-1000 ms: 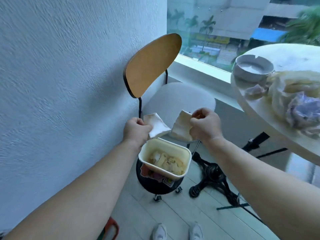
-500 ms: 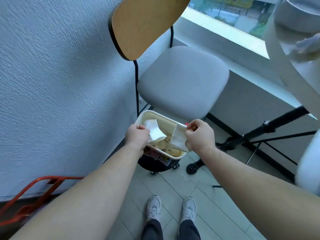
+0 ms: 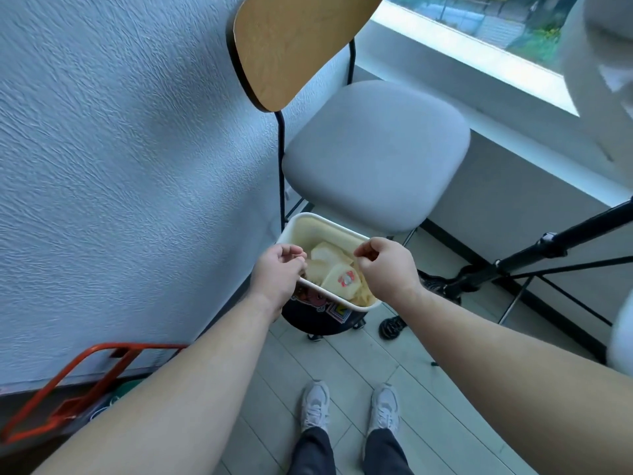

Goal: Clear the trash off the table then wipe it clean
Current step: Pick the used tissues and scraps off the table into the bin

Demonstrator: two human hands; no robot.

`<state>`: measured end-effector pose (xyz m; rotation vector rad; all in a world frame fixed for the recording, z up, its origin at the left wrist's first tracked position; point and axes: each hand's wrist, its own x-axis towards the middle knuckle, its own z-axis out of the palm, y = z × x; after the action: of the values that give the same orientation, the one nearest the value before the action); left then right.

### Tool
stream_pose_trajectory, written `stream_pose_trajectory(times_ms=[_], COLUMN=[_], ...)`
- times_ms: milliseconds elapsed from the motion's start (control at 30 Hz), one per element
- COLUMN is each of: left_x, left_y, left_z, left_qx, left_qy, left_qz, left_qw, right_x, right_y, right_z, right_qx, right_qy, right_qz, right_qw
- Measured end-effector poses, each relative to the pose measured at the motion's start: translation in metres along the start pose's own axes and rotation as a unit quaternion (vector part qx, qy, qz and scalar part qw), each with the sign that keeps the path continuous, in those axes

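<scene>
The textured wall point(image 3: 120, 149) fills the left of our view, and the tiled floor point(image 3: 342, 358) runs under our feet. At the far right edge a pale, blurred slab is the bench point(image 3: 592, 97); we cannot tell what lies on it. Between bench and wall stands the chair point(image 3: 373, 156) with its grey seat.

Tucked by the near edge of that seat is the bin point(image 3: 318, 231), a rounded oblong with a cream rim and a dark, stickered body. Its long axis runs from far left to near right, and its mouth opens straight up toward us. Our hands hang over that mouth, one at each end.

The left hand point(image 3: 279, 269) is at the left end, fingers loosely curled with nothing between them. We cannot tell whether it touches the rim. The right hand point(image 3: 383, 265) is at the right end, likewise loosely curled and empty.

Between them, inside the bin, lie the wrappers point(image 3: 344, 281). A pale folded one sits toward the far side, and one with a red print lies near right, tilted on the heap.

We judge this load delivered, so the coming move turns on the bench. It lies right and far of the hands, well apart from the bin, and the right hand is the nearer.
</scene>
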<state>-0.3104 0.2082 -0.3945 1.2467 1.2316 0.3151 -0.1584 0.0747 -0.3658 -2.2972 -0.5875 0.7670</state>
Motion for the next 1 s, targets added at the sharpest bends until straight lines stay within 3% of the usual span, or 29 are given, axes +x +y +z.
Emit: stream_pose_trajectory(times_ms=[300, 567, 800, 1000], left_x=[-0.013, -0.038, -0.076, -0.13], left_y=[0.037, 0.132, 0.224, 0.277], left_z=[-0.019, -0.035, -0.019, 0.034], left_qx=[0.031, 0.075, 0.039, 0.055], left_qy=[0.025, 0.032, 0.008, -0.04], left_qz=[0.077, 0.18, 0.269, 0.387], left_qw=[0.996, 0.98, 0.962, 0.92], right_x=[-0.019, -0.041, -0.075, -0.114], right_y=[-0.031, -0.096, -0.15, -0.159], right_z=[-0.021, -0.084, -0.154, -0.217], right_qx=[0.038, 0.066, 0.127, 0.126], right_qy=[0.018, 0.064, 0.168, 0.277], right_qz=[-0.024, -0.072, -0.134, -0.153], right_qw=[0.999, 0.993, 0.968, 0.94])
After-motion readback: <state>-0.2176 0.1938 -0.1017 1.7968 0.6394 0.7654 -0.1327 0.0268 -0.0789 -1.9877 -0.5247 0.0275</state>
